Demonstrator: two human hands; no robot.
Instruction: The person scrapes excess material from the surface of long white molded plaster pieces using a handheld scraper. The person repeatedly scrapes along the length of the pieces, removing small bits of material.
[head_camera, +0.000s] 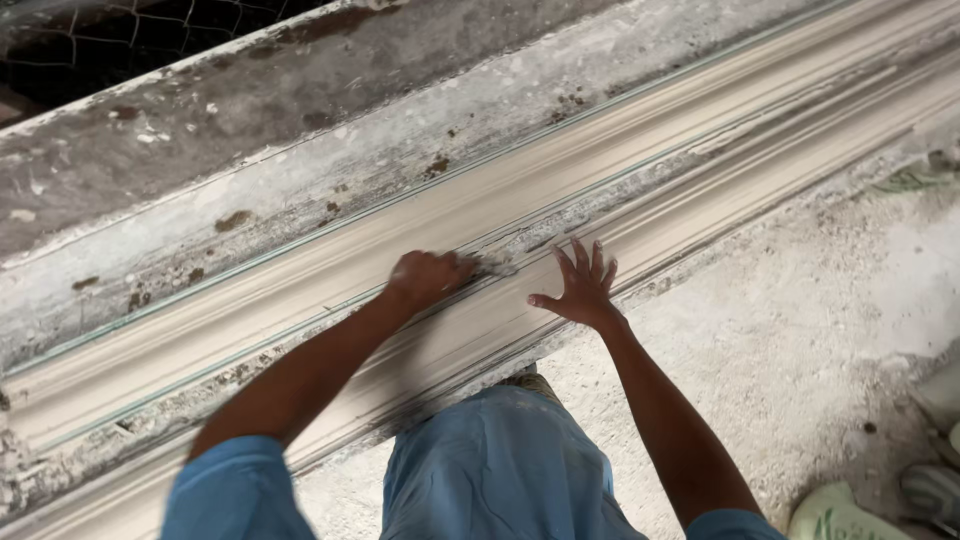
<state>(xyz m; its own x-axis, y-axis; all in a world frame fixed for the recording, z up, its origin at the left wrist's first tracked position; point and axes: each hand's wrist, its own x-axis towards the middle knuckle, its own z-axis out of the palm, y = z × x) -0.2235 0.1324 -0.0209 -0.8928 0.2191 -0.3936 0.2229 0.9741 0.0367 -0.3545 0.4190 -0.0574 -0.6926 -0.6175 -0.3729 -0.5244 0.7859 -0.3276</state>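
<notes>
A long pale plaster moulding (300, 290) with ridges and grooves runs diagonally from lower left to upper right. My left hand (430, 274) is closed into a fist and pressed on the moulding's middle ridge; something small and fibrous sticks out by the knuckles, but I cannot tell what it is. My right hand (580, 285) lies flat on the moulding just to the right, fingers spread, holding nothing. Wet plaster smears (500, 262) show between the two hands. Both arms reach out from blue sleeves.
A grey stained concrete slab (250, 130) lies beyond the moulding, with wire mesh (90, 40) at the top left. Dusty white floor (800, 320) spreads to the right. Pale green footwear (840, 515) shows at the bottom right. My blue clothing (490, 470) fills the bottom centre.
</notes>
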